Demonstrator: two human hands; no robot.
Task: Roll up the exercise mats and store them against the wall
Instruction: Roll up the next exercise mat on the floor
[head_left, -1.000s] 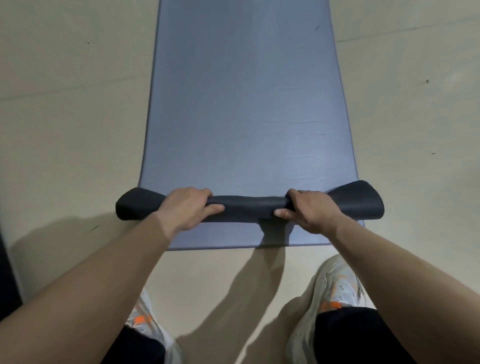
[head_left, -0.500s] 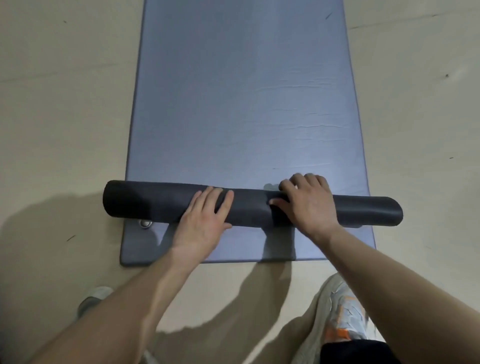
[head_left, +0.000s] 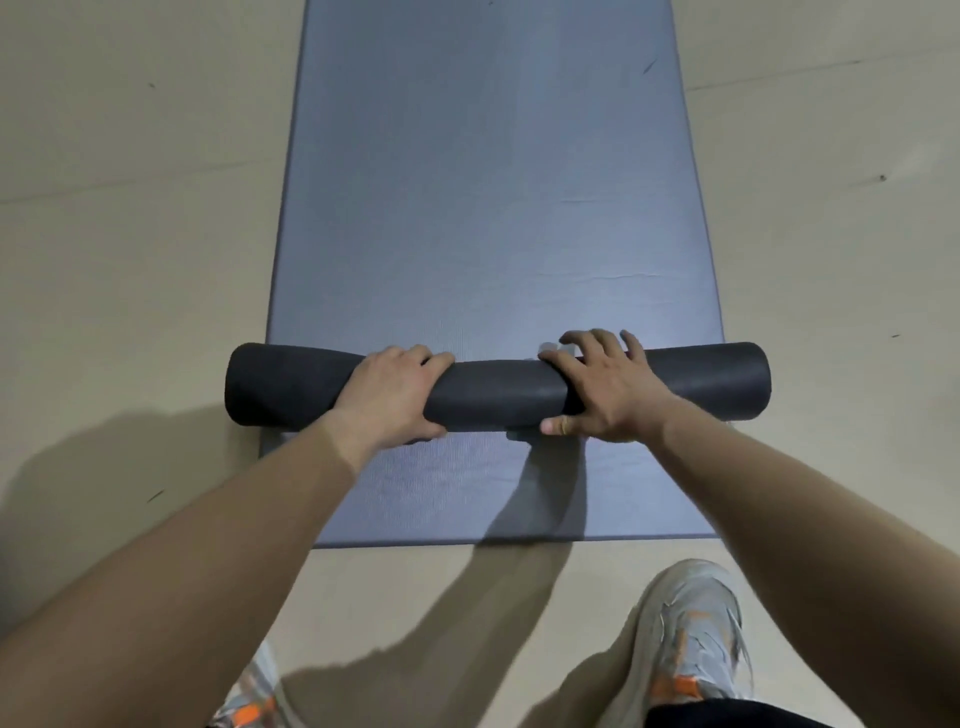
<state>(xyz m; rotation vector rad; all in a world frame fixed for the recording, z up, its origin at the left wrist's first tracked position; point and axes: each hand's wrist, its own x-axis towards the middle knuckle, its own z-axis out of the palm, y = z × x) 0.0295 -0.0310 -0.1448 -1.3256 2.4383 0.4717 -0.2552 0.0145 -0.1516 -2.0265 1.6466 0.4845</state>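
Note:
A blue-grey exercise mat (head_left: 493, 182) lies flat on the floor and runs away from me. Across it lies a dark grey roll of mat (head_left: 498, 395), wider than the flat mat at both ends. A strip of flat blue-grey mat also shows on my side of the roll. My left hand (head_left: 392, 392) wraps the roll left of centre, fingers curled over the top and thumb on the near side. My right hand (head_left: 605, 389) grips it right of centre, fingers spread over the far side and thumb on the near side.
Beige floor (head_left: 130, 234) surrounds the mat on both sides. My right shoe (head_left: 691, 623), grey with orange marks, stands just behind the mat's near edge; part of my left shoe (head_left: 249, 701) shows at the bottom. My arms cast shadows on the floor.
The roll has grown thicker and moved farther from me along the mat. Both hands went from pressing flat on top to wrapping around it.

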